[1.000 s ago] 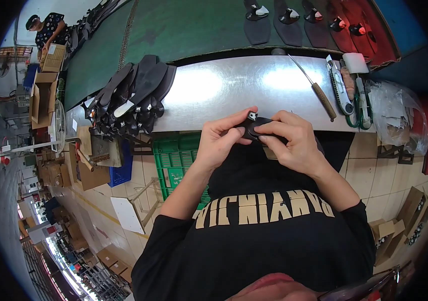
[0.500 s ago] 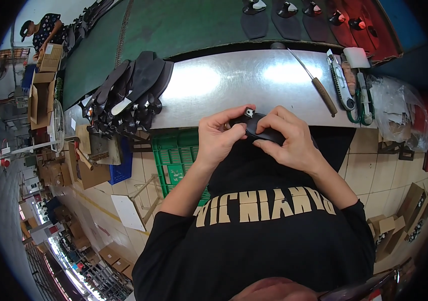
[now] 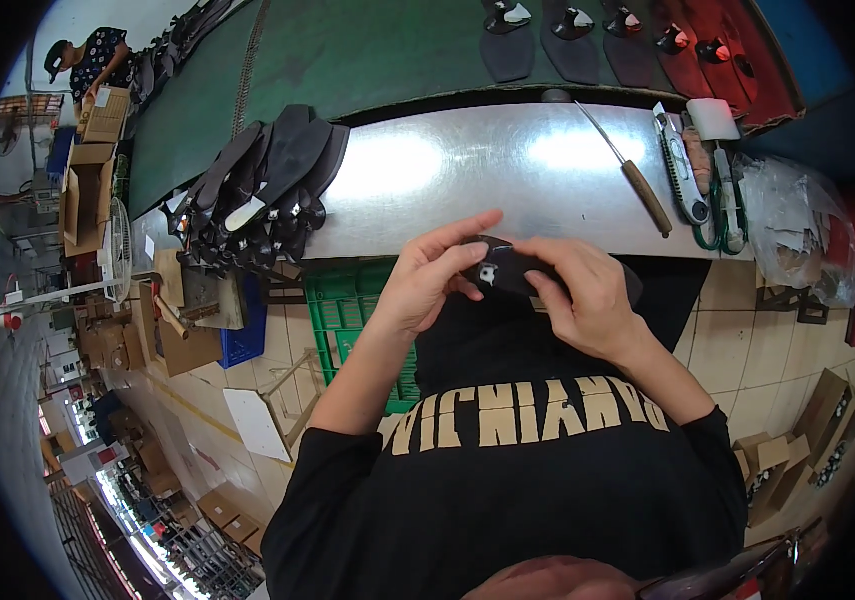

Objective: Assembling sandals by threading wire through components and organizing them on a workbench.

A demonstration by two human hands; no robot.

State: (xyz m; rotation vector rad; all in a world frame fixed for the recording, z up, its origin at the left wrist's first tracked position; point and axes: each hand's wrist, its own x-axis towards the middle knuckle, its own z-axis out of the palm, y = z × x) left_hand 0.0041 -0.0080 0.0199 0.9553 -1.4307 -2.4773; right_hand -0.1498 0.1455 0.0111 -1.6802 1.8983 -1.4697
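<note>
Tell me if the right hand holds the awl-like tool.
No: the right hand holds a sandal; the tool lies on the table.

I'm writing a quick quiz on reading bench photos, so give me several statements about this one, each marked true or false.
1. The right hand holds a dark sandal. True.
2. The left hand rests on the heap. False: the left hand is at the sandal.
3. The heap of dark sandals lies left of both hands. True.
4. The cutter lies left of the wood-handled tool. False: the cutter lies right of the tool.
5. The green crate is lower than the bench top. True.
</note>
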